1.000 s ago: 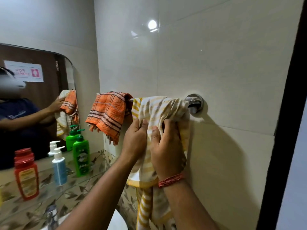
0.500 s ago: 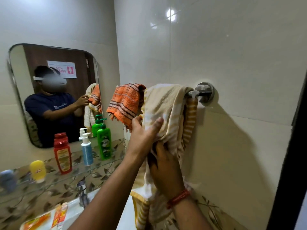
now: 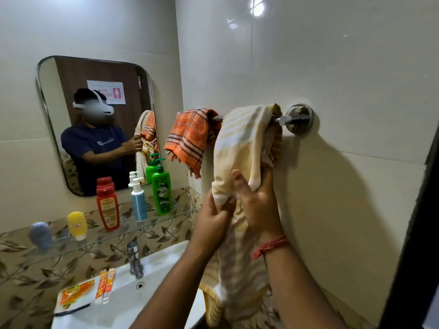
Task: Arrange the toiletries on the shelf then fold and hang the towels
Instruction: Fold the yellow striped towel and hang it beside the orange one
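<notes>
Head view had the yellow striped towel draped over the chrome towel bar, hard up against the bar's right-hand wall mount, and both hands were down on its hanging front panel. The left hand had its grip clamped on the towel's lower left edge, cloth bunched between thumb and curled fingers. The right hand was just beside it, touching, fingers reaching upward; a flap of towel lay over its fingertips, and the thumb looked to be pinching the cloth.

What mattered: the towel's long axis ran straight down from the bar, so the bar sat directly above both grips, and the loose tail hung below them, past the sink rim. The right hand was the nearer one to the mount and the bunched fold by it; the left was nearer the orange checked towel, which hung at the bar's left end, close to the yellow one with a little bare bar between them.

My read was that the hang was nearly done and the hands were smoothing the front fall; a downward tug along that axis would even it out.

Bottles already stood along the glass shelf.
</notes>
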